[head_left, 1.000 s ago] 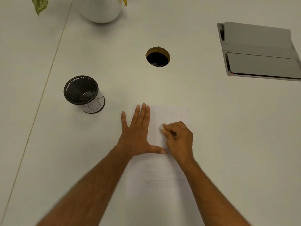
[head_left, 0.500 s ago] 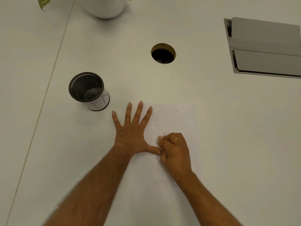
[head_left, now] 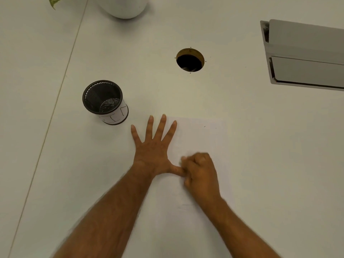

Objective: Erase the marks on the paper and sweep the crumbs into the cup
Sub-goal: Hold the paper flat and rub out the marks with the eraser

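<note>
left hand (head_left: 151, 153) flat on paper (head_left: 201, 138), right hand (head_left: 202, 174) curled

No legible text, brand, number or sign anywhere in view. The white band around the base of the mesh cup (head_left: 105, 101) carries a few dark angular line marks, not readable as letters; the paper (head_left: 201, 138), to the right of the cup, shows only two tiny dark specks near its far edge and faint smudged traces nearer the person, none forming characters.
</note>
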A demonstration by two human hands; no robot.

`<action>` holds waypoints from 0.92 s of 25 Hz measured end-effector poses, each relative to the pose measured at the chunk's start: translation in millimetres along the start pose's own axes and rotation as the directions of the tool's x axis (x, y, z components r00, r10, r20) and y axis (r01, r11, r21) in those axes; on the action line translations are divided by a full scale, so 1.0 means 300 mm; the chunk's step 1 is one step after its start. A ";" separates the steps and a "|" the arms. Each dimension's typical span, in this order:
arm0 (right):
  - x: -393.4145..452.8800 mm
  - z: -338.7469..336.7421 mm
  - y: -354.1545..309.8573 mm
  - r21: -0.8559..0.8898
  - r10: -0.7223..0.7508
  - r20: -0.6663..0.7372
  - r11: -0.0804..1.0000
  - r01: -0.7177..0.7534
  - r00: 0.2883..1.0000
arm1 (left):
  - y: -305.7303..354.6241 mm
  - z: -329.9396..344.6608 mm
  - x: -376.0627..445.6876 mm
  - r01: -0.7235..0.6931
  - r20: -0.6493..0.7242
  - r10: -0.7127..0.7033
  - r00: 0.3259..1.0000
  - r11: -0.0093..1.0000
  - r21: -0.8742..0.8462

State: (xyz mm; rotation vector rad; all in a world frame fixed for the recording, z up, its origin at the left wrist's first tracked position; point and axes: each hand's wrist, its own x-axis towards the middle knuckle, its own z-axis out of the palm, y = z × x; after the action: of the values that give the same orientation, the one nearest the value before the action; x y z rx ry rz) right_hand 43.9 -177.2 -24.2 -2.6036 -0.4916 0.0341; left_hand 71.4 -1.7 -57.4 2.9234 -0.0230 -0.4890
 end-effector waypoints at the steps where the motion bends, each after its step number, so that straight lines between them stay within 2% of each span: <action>1: -0.027 0.003 -0.001 0.022 -0.008 -0.005 1.000 0.008 1.000 | -0.002 0.001 0.001 -0.004 -0.005 0.004 1.000 1.000 0.001; 4: 0.115 0.018 -0.008 0.018 0.031 -0.042 0.999 -0.031 0.999 | -0.001 0.004 0.000 -0.017 -0.010 0.017 1.000 1.000 0.004; 7: 0.321 0.014 -0.012 -0.041 0.097 -0.016 0.994 -0.097 0.995 | -0.001 0.000 0.001 -0.014 -0.005 0.014 1.000 1.000 0.021; 9: 0.303 0.004 -0.003 -0.048 0.108 0.015 0.993 -0.107 0.994 | 0.001 0.000 0.002 -0.013 -0.004 0.014 1.000 0.999 0.029; 11: 0.173 -0.004 -0.007 -0.077 0.033 0.032 0.997 -0.031 0.999 | 0.003 0.003 0.003 -0.012 -0.010 0.012 1.000 0.999 0.031; 14: 0.007 -0.016 -0.037 -0.001 -0.032 0.003 0.999 0.032 0.999 | 0.000 0.007 0.003 -0.006 -0.019 0.007 1.000 0.999 0.033; 17: 0.145 0.022 -0.039 -0.049 -0.007 -0.033 0.999 0.005 0.999 | -0.001 0.007 0.002 -0.017 -0.008 0.018 1.000 0.999 0.030; 20: 0.333 0.032 -0.036 -0.073 0.108 -0.008 0.992 -0.108 0.994 | 0.000 -0.004 0.002 -0.015 0.018 0.014 1.000 0.999 0.039; 23: 0.241 0.023 -0.035 -0.037 0.093 0.015 0.995 -0.092 0.996 | 0.003 -0.003 0.004 -0.011 0.024 0.010 1.000 1.000 0.028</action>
State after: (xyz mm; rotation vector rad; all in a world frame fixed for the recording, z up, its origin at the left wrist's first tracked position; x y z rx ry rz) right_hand 107.2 -140.3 -20.7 -2.6620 -0.3808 0.0783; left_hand 72.9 -2.6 -56.7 2.9434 -0.0489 -0.5260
